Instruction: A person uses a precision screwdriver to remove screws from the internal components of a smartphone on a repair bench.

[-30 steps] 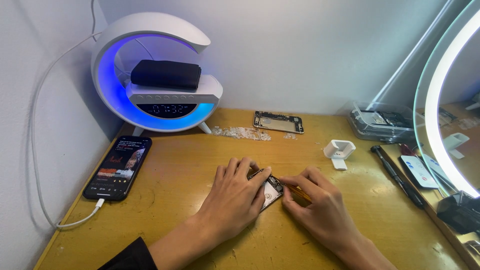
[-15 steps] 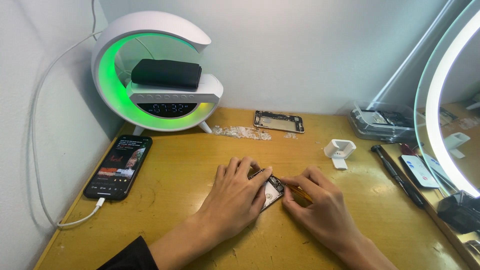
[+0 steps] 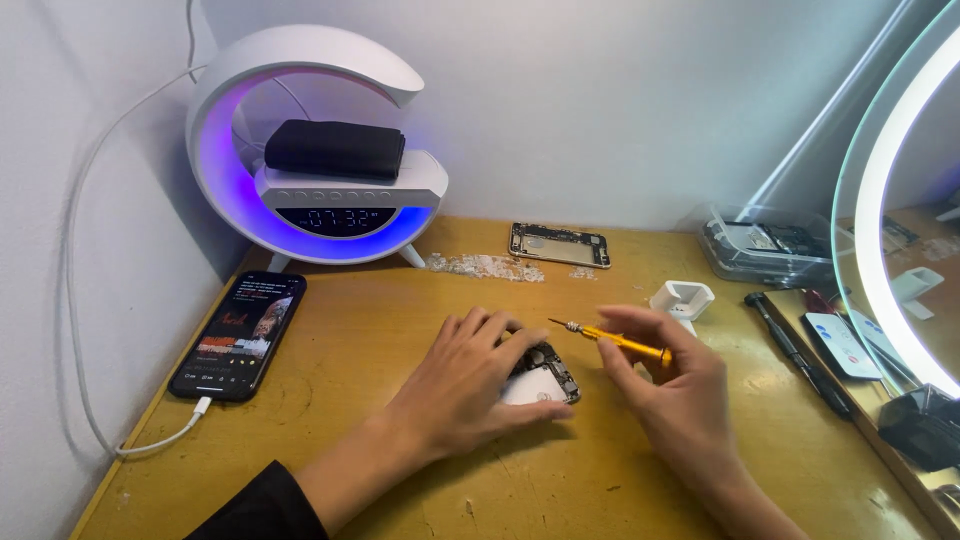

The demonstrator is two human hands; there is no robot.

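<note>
Left hand (image 3: 470, 385) lies flat, fingers spread, pressing an opened phone (image 3: 541, 376); right hand (image 3: 672, 395) pinches a yellow screwdriver (image 3: 612, 339); clear tray (image 3: 765, 250) holds parts

The left hand (image 3: 462, 385) lies palm down near the middle of the scene, fingers spread and stretched toward the right, the thumb reaching out along the near side. Its forearm runs back to the near left, where a dark sleeve covers the arm at the lower edge. The right hand (image 3: 668, 395) is raised a little, just right of the left one, its back turned to the camera. Thumb and forefinger are pinched together at the far side of the hand; the other fingers curl loosely under. Its wrist and forearm, bare, run off at the near right. The two hands stand close, not touching.
</note>
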